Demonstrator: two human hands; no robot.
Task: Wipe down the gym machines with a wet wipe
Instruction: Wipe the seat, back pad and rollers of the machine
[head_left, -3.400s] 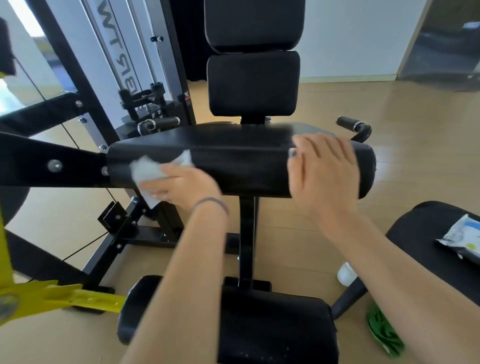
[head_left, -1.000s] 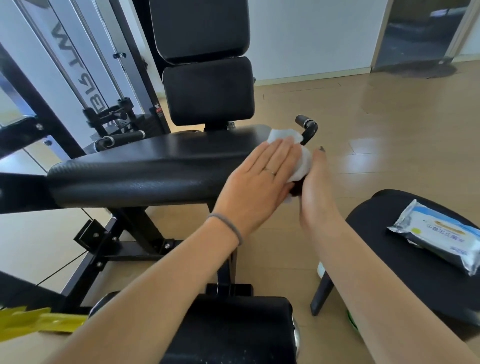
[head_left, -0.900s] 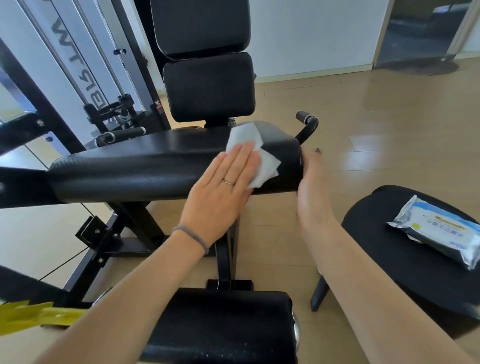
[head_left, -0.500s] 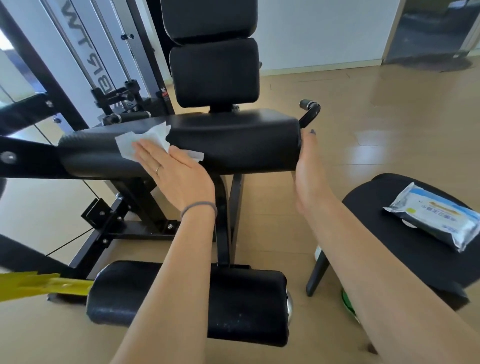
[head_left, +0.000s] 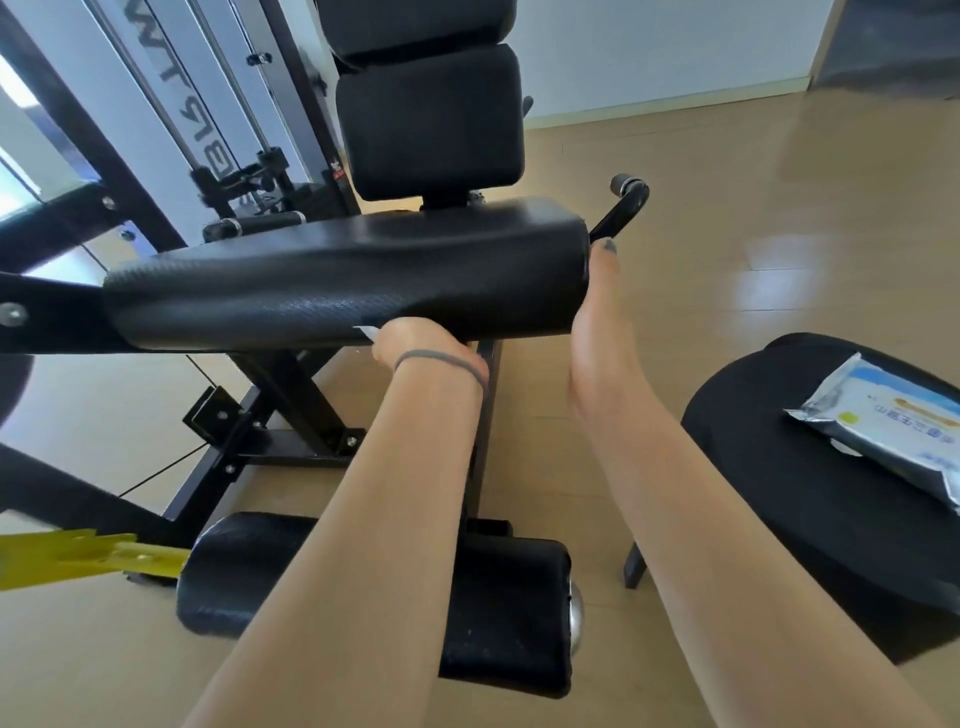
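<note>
The left hand (head_left: 415, 340) was tucked under the near lower edge of the long black roller pad (head_left: 343, 275), with its fingers hidden beneath the pad, so whether they were curled or flat could not be told. Only a small white corner of the wet wipe (head_left: 366, 332) was seen, at the left of that hand, against the pad's underside. A grey band was noted on the left wrist. The right hand (head_left: 597, 322) was laid flat against the pad's right end face, fingers straight and together, a dark-painted nail showing near the top. A black curved handle (head_left: 626, 205) was seen just behind that end. A black backrest cushion (head_left: 428, 122) stood upright beyond the pad, and a lower foam roller (head_left: 498, 613) lay near the floor below the arms. At the right, a wipes packet (head_left: 883, 431) rested on a black round seat (head_left: 769, 499). A yellow piece (head_left: 78, 556) was seen at the lower left.
</note>
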